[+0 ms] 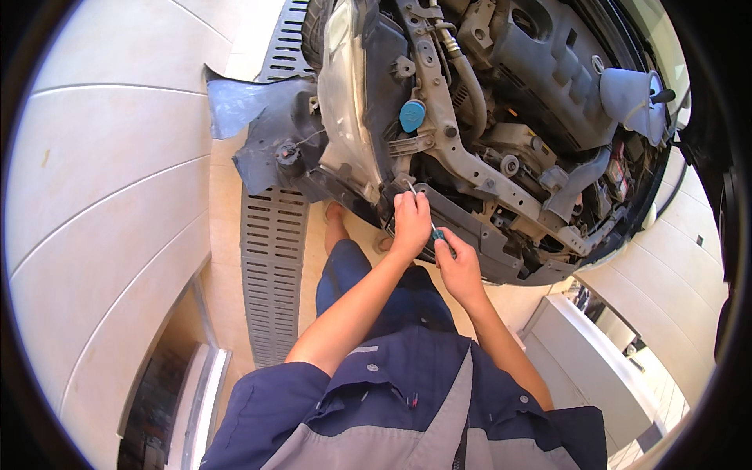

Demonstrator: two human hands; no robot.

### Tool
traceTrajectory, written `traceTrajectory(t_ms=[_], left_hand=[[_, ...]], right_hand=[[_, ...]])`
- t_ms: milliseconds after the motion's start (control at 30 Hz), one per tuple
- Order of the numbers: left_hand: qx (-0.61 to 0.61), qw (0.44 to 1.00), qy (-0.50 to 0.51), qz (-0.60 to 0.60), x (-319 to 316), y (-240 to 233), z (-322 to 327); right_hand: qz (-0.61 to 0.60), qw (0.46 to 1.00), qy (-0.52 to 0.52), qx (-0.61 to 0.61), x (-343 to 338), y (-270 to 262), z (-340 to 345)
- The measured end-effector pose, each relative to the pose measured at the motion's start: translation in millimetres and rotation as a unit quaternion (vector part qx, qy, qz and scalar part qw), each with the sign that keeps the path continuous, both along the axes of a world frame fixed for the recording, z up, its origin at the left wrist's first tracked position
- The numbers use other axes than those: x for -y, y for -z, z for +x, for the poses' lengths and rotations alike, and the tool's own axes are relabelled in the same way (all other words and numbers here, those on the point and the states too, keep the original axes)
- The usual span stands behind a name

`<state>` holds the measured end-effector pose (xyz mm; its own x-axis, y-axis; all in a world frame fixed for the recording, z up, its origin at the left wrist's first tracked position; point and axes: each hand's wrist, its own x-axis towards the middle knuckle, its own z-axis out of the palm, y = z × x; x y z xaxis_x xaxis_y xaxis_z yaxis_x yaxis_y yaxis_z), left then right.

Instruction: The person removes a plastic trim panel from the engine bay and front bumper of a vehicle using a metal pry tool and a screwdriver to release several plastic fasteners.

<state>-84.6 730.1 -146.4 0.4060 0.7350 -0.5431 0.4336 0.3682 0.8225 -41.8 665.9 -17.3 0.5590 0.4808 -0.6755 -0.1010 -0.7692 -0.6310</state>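
Note:
My right hand [460,265] is closed around the teal handle of a screwdriver [437,234]. The metal shaft runs up and to the left, and the fingers of my left hand [412,220] pinch it near its tip. That tip is at a small bracket [403,181] below the inner lower corner of the car's headlight [346,117]. Whether it touches a fastener is too small to tell. A blue washer-fluid cap [412,116] sits beside the headlight. The metal radiator support [464,161] crosses the front of the engine bay, and a dark plastic panel [470,229] lies just right of my left hand.
A loose fender liner [276,129] hangs left of the headlight. A slotted floor grate [273,235] runs along the left. On the engine bay's far right stands a pale funnel-like container [628,100]. A white cabinet [587,364] stands at lower right.

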Motion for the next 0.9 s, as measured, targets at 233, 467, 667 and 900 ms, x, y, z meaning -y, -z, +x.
traceTrajectory(t_ms=[233, 467, 667, 900], left_hand=[[0.043, 0.996, -0.022, -0.072, -6.8, -0.2, -8.7], [0.029, 0.997, 0.014, -0.066, -19.1, -3.1, -10.3], [0.028, 0.997, 0.017, -0.066, -17.3, -2.2, -8.6], [0.050, 0.976, -0.044, -0.210, -27.3, -7.2, -3.5]], right_hand=[[-0.039, 0.999, 0.012, -0.017, -19.2, -16.4, -6.5], [-0.045, 0.993, 0.090, -0.056, -29.2, -18.4, -17.0], [-0.062, 0.983, 0.139, -0.102, -35.8, -23.6, -14.6], [-0.022, 0.825, 0.413, -0.384, -60.8, -38.3, 2.9]])
